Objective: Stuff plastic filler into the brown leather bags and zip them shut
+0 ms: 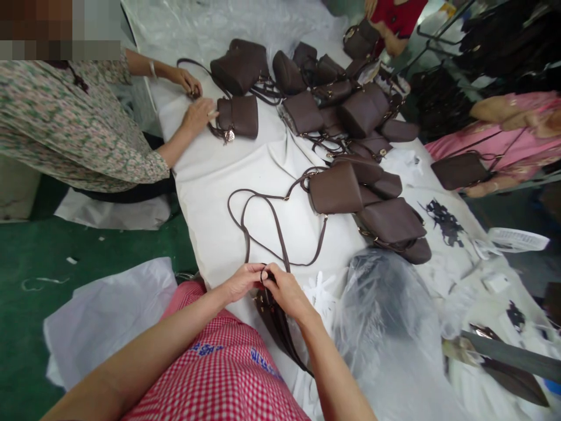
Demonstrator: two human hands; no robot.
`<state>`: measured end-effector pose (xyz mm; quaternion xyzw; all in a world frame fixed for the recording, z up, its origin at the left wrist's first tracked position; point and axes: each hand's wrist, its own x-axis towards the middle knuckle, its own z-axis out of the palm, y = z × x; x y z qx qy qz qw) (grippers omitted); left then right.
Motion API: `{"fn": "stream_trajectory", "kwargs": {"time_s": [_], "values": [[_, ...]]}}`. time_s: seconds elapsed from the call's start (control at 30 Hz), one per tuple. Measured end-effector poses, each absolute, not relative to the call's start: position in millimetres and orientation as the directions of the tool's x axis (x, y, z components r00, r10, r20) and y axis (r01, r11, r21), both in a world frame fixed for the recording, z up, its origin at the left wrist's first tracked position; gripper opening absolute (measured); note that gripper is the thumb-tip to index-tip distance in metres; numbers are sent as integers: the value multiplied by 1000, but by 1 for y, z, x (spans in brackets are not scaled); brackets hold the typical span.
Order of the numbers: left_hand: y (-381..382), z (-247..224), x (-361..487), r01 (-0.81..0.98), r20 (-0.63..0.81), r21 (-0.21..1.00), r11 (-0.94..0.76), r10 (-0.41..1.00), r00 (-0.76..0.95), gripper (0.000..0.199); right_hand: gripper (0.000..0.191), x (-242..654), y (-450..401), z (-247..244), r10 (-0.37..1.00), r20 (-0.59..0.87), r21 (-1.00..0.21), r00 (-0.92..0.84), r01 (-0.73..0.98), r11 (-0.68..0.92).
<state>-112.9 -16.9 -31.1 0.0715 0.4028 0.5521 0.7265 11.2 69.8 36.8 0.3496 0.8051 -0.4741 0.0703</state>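
Observation:
A dark brown handbag [278, 330] hangs tilted against the table edge at my waist, partly hidden by my right forearm. Just above it, my left hand [243, 282] is closed, its fingertips pinching the thin brown strap [281, 237]. My right hand [284, 290] is closed on the same strap, its fingers touching those of the left. From the hands the strap runs forward in loose loops over the white table cover [219, 228]. What exactly lies between the fingertips is partly hidden.
Brown handbags [336, 188] lie in a pile ahead and to the right. A co-worker's hands [197, 114] handle another bag [243, 117] at the left. Clear plastic [385, 316] sits to my right, with black tags [442, 221] beyond. Other people stand across the table.

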Motion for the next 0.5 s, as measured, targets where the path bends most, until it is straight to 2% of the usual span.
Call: {"fn": "stream_trajectory", "kwargs": {"time_s": [0.13, 0.27, 0.33, 0.4, 0.5], "values": [[-8, -23, -123, -532, -506, 666, 522, 841, 192, 33, 32, 2, 60, 31, 572, -518, -548, -636, 761, 348], [5, -6, -137, -152, -492, 838, 523, 847, 202, 6, 69, 2, 55, 33, 660, -532, -361, -530, 847, 390], [8, 4, -145, 73, -436, 900, 430, 886, 160, 7, 74, 12, 54, 39, 646, -541, -344, -539, 842, 414], [9, 13, -154, 212, -380, 914, 347, 914, 140, 14, 78, 29, 51, 46, 550, -624, -373, -555, 830, 414], [5, 23, -165, 199, -359, 919, 339, 931, 71, 27, 75, 55, 41, 51, 430, -713, -396, -554, 824, 405]]}}
